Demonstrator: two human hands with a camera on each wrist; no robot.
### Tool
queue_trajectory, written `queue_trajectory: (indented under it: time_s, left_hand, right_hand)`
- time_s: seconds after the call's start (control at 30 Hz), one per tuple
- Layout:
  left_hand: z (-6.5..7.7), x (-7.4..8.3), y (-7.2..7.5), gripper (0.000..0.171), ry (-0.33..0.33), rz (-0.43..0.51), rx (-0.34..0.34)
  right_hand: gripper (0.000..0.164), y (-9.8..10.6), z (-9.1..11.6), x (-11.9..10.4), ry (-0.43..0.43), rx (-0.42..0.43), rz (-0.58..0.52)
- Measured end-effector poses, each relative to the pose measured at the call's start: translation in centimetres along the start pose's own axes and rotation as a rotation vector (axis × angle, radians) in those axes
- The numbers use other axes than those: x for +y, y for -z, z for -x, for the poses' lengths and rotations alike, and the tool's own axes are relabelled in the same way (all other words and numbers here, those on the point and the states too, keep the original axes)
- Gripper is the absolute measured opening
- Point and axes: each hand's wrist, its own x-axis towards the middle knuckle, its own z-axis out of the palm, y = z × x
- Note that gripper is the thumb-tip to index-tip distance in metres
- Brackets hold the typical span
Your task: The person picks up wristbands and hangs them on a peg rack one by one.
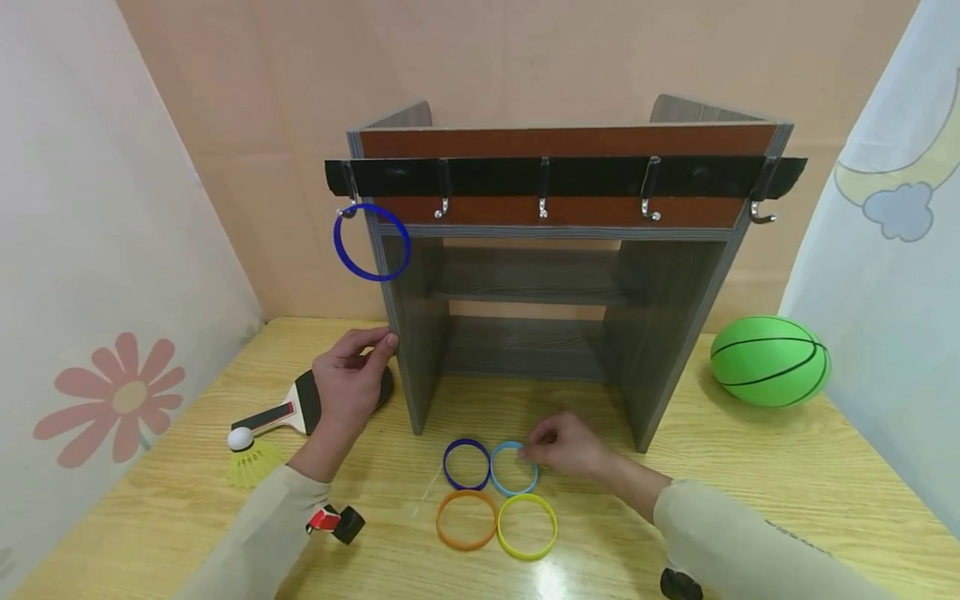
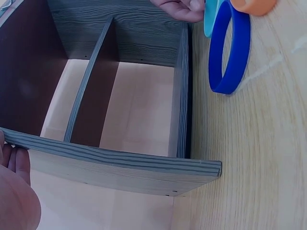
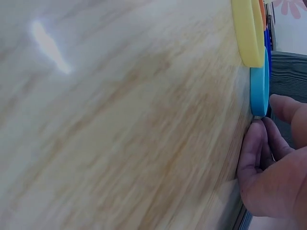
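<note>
The right hand (image 1: 570, 446) touches the rim of the light-blue wristband (image 3: 259, 91), which lies flat on the tabletop (image 1: 615, 533), its thumb parted from the fingers (right wrist view); the left hand (image 1: 348, 383) grips the front edge of the shelf unit's left side panel (image 1: 422, 350), whose outer face only the left wrist view shows. Yellow (image 3: 245, 36), orange (image 2: 254, 5) and dark-blue wristbands (image 2: 240, 52) lie close by; bare tabletop opens rightward toward the green ball (image 1: 768, 360).

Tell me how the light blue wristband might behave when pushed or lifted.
The light blue wristband is probably light, being a thin band. It may flex when pinched, looking rubbery. Lying flat on the table, it seems unlikely to roll.
</note>
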Motion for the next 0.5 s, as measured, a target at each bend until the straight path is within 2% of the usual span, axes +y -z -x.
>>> queue_trajectory:
  time_s: [0.17,0.5]
  left_hand:
    - [0.06,0.15,0.06,0.007,0.006,-0.034,-0.004]
    - [0.04,-0.04,0.03,0.007,0.003,-0.019,-0.005]
  right_hand:
    - [0.013,-0.25,-0.07,-0.04,-0.003,0.021,0.013]
    - [0.009,-0.43,-0.15,-0.33,-0.058,0.063,0.054]
